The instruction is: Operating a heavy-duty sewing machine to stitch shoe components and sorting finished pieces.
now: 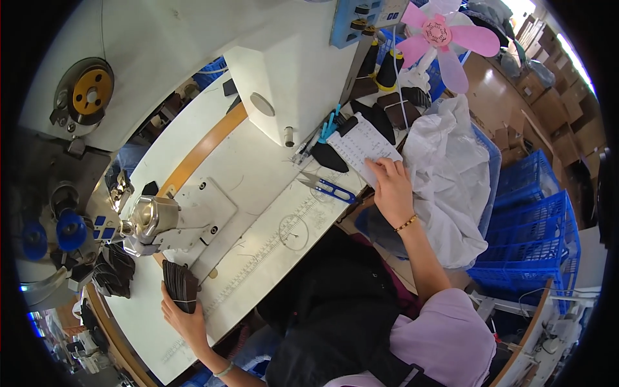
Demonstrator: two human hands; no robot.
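My left hand [185, 322] is wrapped round a thick stack of dark brown flat pieces [180, 287], with a thin pale band around it. The stack is at the front of the sewing machine's sewing head [155, 219], over the white table. My right hand [392, 190] lies with its fingertips on a sheet of paper with writing on a clipboard [361, 143], fingers apart and partly bent. Blue-handled thread snips [330, 188] lie on the table just left of that hand. Light blue pens [330, 124] stand beside the clipboard.
Another bundle of dark pieces [113, 269] sits left of the sewing head. A pink fan [438, 33] and thread cones [389, 69] stand at the back right. White sheeting [448, 187] fills a bin on the right, near blue crates [529, 242]. A ruler strip [258, 255] runs along the table edge.
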